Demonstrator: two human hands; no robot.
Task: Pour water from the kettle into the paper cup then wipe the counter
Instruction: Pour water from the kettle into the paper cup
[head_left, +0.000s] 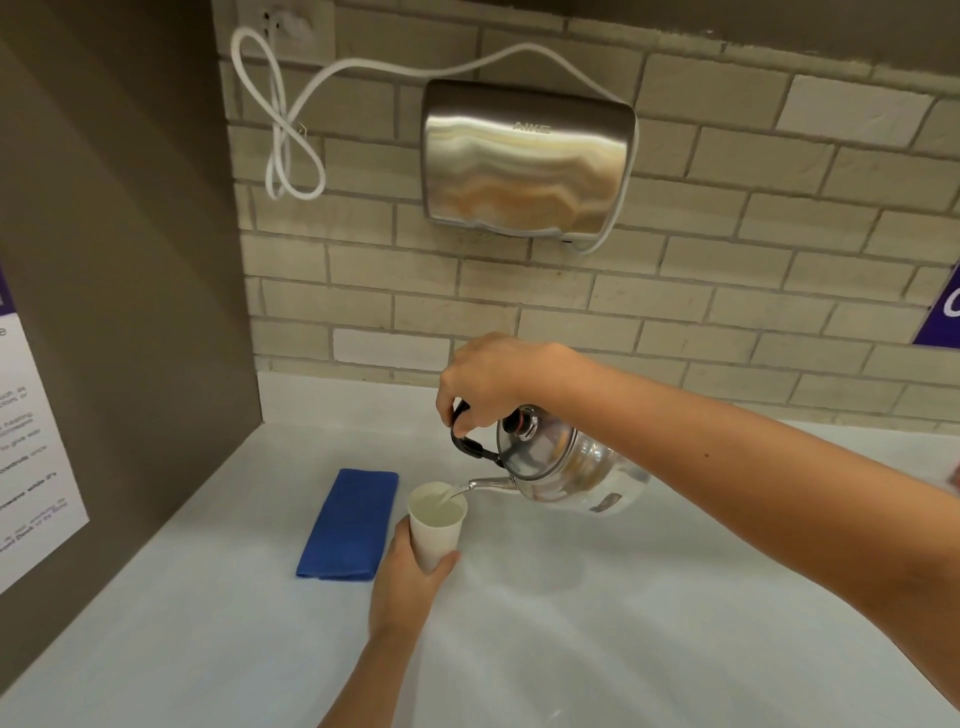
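Steel kettle (566, 467) tilted, spout over white paper cup (435, 525); folded blue cloth (349, 524) beside cup on counter (623, 597).

Wall-mounted hand dryer (527, 158), brushed steel, on a pale brick-tile wall (753, 291). 1 white power cord (291, 150), looped, runs from an upper-left outlet (283, 21) to the dryer. Printed notice (31, 441) on the left panel; purple sign (943, 312) at right edge.

- Left hand (408, 577): bare; no glove, ring or wristband visible.
- Left forearm: bare up to the bottom frame edge; no sleeve in view.
- Right hand (493, 382): bare; no jewellery visible.
- Right forearm: bare to the right frame edge; one small dark mark on its upper surface.
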